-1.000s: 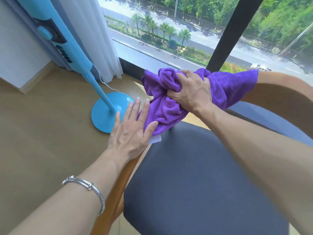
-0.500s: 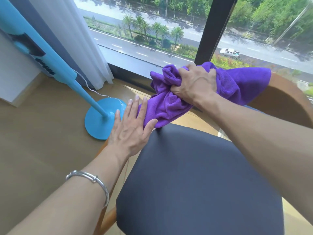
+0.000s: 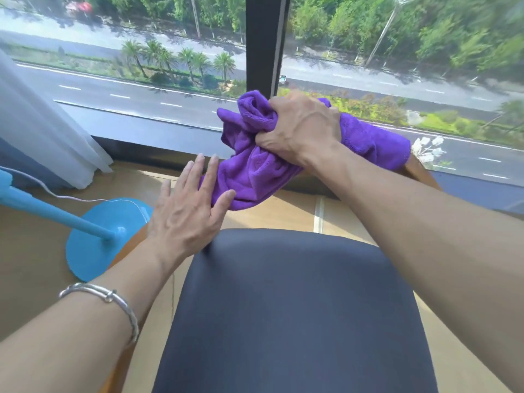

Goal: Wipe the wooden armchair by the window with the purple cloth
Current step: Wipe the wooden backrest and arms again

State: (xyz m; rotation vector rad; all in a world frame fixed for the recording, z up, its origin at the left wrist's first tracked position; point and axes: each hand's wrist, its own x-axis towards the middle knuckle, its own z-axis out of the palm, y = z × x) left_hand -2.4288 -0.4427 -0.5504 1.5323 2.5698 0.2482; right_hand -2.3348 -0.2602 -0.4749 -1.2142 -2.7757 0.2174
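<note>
The wooden armchair has a dark blue-grey seat cushion (image 3: 292, 307) in the lower middle; a piece of its curved wooden back (image 3: 419, 173) shows at the right, past the cloth. My right hand (image 3: 300, 129) grips the bunched purple cloth (image 3: 255, 171) on top of the chair back, in front of the window. My left hand (image 3: 187, 214) lies flat with its fingers apart at the cushion's far left corner, fingertips touching the cloth's hanging lower edge. A silver bracelet circles that wrist. Most of the chair's frame is hidden by my arms and the cloth.
A light blue standing fan with a round base (image 3: 99, 239) and slanted pole stands on the wooden floor at the left, its white cord trailing to the curtain (image 3: 42, 131). The large window with a black mullion (image 3: 263, 43) is just behind the chair.
The view has swung right and tipped up toward the window. My right hand and the cloth sit slightly farther along the chair back; my left hand stays flat by the cushion corner.
</note>
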